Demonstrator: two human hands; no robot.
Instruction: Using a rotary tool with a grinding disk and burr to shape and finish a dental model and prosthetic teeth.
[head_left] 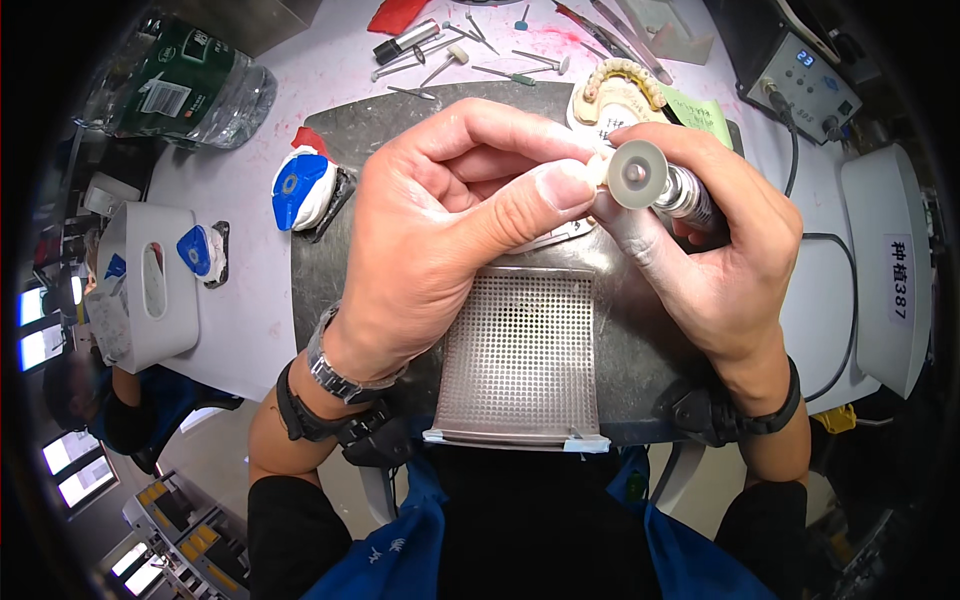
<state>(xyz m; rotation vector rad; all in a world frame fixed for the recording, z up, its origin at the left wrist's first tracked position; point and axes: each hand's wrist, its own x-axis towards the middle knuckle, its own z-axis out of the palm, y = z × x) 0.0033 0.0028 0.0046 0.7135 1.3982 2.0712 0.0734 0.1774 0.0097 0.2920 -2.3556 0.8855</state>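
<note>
My left hand pinches a small tooth-coloured piece, like a dental crown, between thumb and fingertips. It is mostly hidden by the fingers. My right hand is wrapped round a metal rotary handpiece. A round grey-green grinding disc on its end sits right beside the crown; whether they touch I cannot tell. The right thumb reaches under the disc towards the left fingertips. Just beyond the hands lies a plaster dental model with a row of teeth, partly covered by my fingers.
A perforated metal grille lies below my hands. Several burs are scattered at the back. A large bottle, blue-and-white moulds and a white bin stand left. The handpiece's control box and cable are right.
</note>
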